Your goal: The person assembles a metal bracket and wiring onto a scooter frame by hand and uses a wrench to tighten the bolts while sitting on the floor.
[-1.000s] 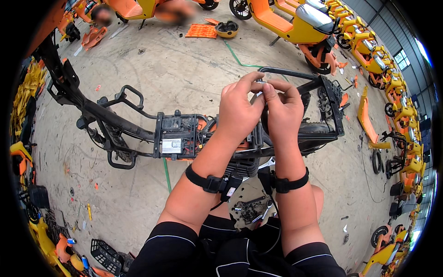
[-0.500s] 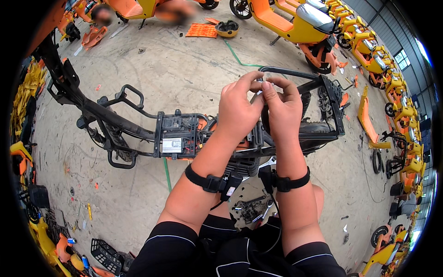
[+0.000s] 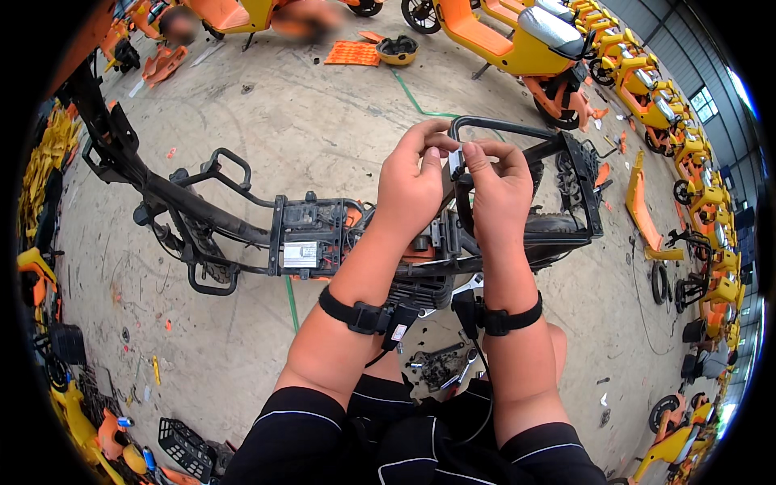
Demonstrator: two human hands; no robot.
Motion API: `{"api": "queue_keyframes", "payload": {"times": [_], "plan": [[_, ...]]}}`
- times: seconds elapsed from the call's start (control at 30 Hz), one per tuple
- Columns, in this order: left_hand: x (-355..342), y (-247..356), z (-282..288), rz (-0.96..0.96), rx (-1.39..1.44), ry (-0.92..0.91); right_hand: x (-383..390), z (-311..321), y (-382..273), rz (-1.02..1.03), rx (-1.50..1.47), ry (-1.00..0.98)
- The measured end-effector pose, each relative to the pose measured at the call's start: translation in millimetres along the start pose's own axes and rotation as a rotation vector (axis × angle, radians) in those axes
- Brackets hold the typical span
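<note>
My left hand point(image 3: 411, 179) and my right hand point(image 3: 499, 184) are raised over the rear of a stripped scooter frame point(image 3: 218, 212), close to its looped black tube point(image 3: 505, 124). Between my fingertips shows a small pale piece point(image 3: 457, 157), too small to name. My right thumb and fingers are closed in a pinch beside it. The left thumb is bent against curled fingers, whose tips reach toward the piece. What either hand grips is mostly hidden. Below my hands lie the frame's battery bay and a silver box point(image 3: 301, 255) with wires.
Tools and loose hardware point(image 3: 443, 368) lie on the floor between my legs. A yellow helmet point(image 3: 398, 51) and an orange panel point(image 3: 353, 53) lie beyond the frame. Yellow scooters point(image 3: 517, 40) line the back and right. A black basket point(image 3: 186, 444) rests at lower left.
My hands have drawn slightly apart; the left has shifted a little left, its thumb moving away from the right one. The pale piece between them shows more now.
</note>
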State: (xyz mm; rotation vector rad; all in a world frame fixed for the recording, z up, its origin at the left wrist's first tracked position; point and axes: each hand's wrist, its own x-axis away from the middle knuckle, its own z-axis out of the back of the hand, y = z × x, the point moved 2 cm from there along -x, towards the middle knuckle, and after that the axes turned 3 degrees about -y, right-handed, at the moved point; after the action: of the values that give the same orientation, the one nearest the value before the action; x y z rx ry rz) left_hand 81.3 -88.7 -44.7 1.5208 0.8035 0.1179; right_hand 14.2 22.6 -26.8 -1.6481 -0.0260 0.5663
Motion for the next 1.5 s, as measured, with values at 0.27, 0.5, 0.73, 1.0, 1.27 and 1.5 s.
{"api": "queue_keyframes", "payload": {"times": [0.27,0.5,0.73,1.0,1.27,1.5], "plan": [[4,3,-4,-0.148,-0.414,-0.066,0,-1,-1,-0.029,-0.057,-0.007],[2,1,-5,-0.189,-0.433,-0.046,0,-1,3,-0.03,-0.055,-0.045],[1,-1,-4,-0.188,-0.399,-0.064,0,-1,2,0.06,0.026,-0.114],[3,-1,-8,-0.22,-0.404,-0.044,3,-1,-3,-0.032,-0.012,-0.094],[2,0,-4,-0.221,-0.447,-0.025,2,0,1,-0.025,0.026,-0.107],[2,-4,-5,-0.23,-0.44,-0.056,-1,-1,5,0.044,-0.019,-0.141]]}}
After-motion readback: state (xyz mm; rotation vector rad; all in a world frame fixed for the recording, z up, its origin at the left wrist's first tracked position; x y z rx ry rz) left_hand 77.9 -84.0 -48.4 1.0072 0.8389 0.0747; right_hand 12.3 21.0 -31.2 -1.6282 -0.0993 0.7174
